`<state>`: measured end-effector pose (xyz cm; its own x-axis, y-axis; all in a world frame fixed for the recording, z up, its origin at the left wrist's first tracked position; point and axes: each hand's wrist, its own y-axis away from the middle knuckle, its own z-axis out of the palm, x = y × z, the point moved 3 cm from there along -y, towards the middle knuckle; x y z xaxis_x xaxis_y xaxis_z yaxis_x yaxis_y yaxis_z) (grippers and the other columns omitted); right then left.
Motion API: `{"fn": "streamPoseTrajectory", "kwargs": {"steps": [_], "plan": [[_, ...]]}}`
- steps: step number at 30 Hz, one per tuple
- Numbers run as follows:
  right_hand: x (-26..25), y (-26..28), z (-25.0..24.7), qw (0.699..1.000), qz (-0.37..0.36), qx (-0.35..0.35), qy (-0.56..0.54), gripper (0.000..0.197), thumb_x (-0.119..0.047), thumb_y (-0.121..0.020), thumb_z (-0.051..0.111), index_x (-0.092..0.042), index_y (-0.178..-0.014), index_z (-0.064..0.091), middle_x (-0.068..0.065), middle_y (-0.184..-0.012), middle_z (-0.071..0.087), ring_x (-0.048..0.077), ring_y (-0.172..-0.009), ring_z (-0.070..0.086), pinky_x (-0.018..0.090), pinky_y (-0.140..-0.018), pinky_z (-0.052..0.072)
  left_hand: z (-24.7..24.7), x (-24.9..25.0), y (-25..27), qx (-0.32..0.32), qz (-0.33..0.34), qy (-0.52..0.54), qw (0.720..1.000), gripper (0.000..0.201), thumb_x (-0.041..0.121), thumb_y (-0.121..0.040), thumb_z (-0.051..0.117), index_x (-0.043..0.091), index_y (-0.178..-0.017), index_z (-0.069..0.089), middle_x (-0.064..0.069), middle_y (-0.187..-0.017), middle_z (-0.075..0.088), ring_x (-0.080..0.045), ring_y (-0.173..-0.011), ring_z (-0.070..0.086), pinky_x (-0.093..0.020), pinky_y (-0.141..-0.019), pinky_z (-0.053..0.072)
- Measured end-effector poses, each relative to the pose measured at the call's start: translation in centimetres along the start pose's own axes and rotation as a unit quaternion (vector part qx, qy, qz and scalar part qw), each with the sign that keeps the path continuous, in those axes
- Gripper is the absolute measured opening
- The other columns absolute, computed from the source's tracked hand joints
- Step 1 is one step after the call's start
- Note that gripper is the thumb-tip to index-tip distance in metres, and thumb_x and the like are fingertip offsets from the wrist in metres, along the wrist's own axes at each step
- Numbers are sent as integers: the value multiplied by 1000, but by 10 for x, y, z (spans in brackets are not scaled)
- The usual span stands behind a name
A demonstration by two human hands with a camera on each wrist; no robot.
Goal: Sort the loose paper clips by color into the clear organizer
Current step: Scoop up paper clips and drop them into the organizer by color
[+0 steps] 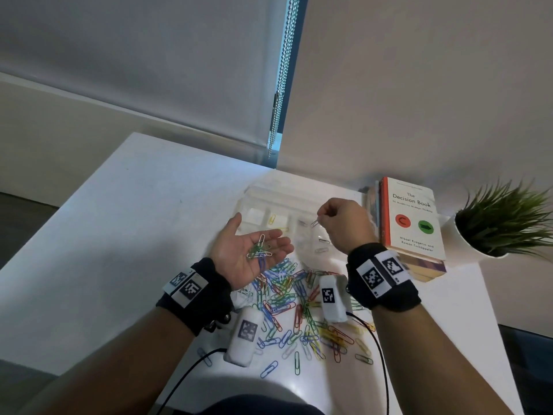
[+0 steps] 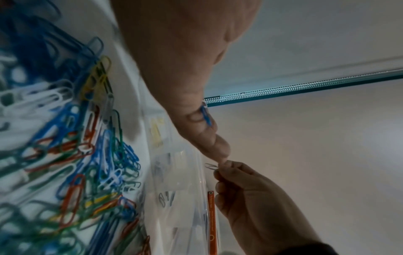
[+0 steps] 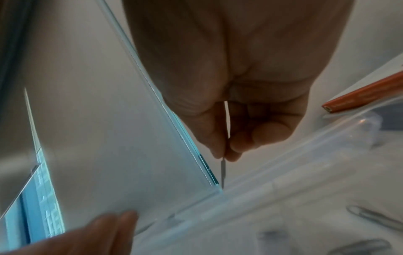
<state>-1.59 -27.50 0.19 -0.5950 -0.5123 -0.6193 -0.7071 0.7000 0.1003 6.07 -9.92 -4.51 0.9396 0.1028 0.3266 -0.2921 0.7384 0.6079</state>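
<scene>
**One grey clip pinched above the organizer, a handful cupped beside it**

The right hand pinches a single thin grey metal paper clip between thumb and fingertips, its other fingers curled into the palm. The clip hangs down from the pinch, above the clear plastic compartmented organizer, over one of its right-hand compartments; which one exactly cannot be told. The left hand lies palm up with fingers relaxed and nearly straight, just left of the right hand and over the organizer's near edge. On its palm rests a small cluster of mixed clips, white, green and blue among them, carried rather than gripped.

The organizer stands at the far side of the white table, touching the wall or nearly so. A yellow paper clip lies in one left compartment; pale grey clips lie in compartments on the right.

The loose pile of coloured paper clips, blue, green, red, yellow and white, is spread on the table near the person, between the two wrists. To the right of the organizer sits a stack of books topped by a white-and-orange paperback, and beyond it a green spiky plant in a white pot.
</scene>
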Motion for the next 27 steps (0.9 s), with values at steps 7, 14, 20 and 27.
{"fn": "streamPoseTrajectory", "kwargs": {"steps": [7,14,20,27], "plan": [[-28,14,10,995,-78,-56,23,15,-16,-86,65,-17,-98,72,0,-95,69,14,-83,59,22,-76,44,5,-3,0,-43,-26,-23,998,86,65,-95,25,-12,-124,52,-34,-120,60,-50,-108,60,-52,-89,52],[-52,37,27,959,-168,-178,139,19,-15,-84,64,-20,-101,70,3,-98,66,19,-91,61,33,-79,51,14,-9,-1,-46,-24,-62,997,84,66,-95,25,-9,-118,56,-23,-115,52,-37,-107,54,-51,-82,57],[-47,36,20,963,-147,-193,116,7,-10,-79,67,-16,-81,66,-1,-79,66,11,-68,55,20,-61,44,12,-10,0,-50,-35,-89,994,85,64,-96,25,-11,-117,57,-24,-102,67,-42,-89,68,-50,-87,54],[-39,30,-2,981,-137,-133,34,9,-17,-82,68,-17,-74,65,-10,-66,59,3,-62,51,11,-56,37,12,-8,3,-42,-24,-80,996,65,45,-101,33,-13,-113,57,-31,-109,66,-42,-94,68,-42,-85,57]]}}
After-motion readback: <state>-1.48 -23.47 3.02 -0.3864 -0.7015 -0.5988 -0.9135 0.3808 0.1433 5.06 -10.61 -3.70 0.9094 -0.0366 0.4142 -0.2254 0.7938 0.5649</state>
